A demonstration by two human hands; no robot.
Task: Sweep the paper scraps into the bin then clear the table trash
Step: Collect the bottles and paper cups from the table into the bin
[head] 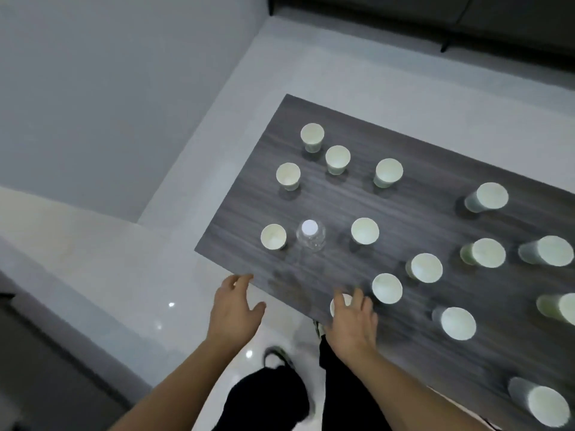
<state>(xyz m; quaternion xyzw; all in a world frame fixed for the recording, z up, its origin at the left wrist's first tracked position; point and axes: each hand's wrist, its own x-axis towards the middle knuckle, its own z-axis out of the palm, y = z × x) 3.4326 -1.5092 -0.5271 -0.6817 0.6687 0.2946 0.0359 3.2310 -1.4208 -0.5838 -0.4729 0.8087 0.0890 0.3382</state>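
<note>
Near the front edge of the dark wood table, I see my right hand curling its fingers around the rim of the closest paper cup, though motion blur keeps me from saying the grip is firm. My left hand hovers relaxed and empty just off the table's corner. Many more cups stand scattered across the top, and a clear plastic bottle with a white cap stands between two of them. No bin or paper scraps show from here. To do this well, I judge I should pinch the cup lightly so it doesn't crush, nest it into its neighbour, and let the free hand gather the bottle.
</note>
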